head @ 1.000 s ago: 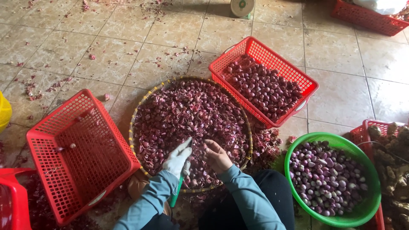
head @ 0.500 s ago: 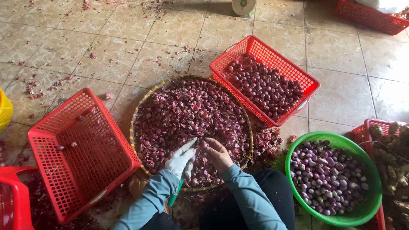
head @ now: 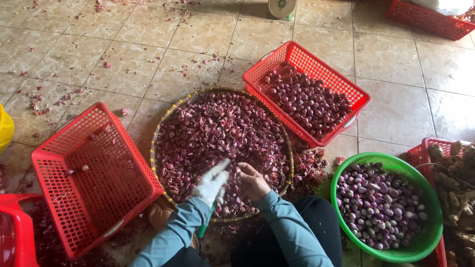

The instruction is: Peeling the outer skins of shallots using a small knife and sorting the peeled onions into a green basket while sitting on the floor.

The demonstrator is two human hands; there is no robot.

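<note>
Shallot-sorting floor: baskets (head: 307,99), peelings (head: 217,133)

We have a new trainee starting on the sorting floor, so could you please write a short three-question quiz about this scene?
1. True or false: the left hand wears a pale glove, while the right hand is bare.
2. Which container holds the peeled, pale purple shallots? A) the green bowl B) the tilted red basket at the left C) the round woven tray
3. Fill in: both hands work over the tray of loose purple ____.

Key: 1 true; 2 A; 3 skins. The tilted basket is nearly bare, and the red basket beyond the tray holds darker shallots.
</note>
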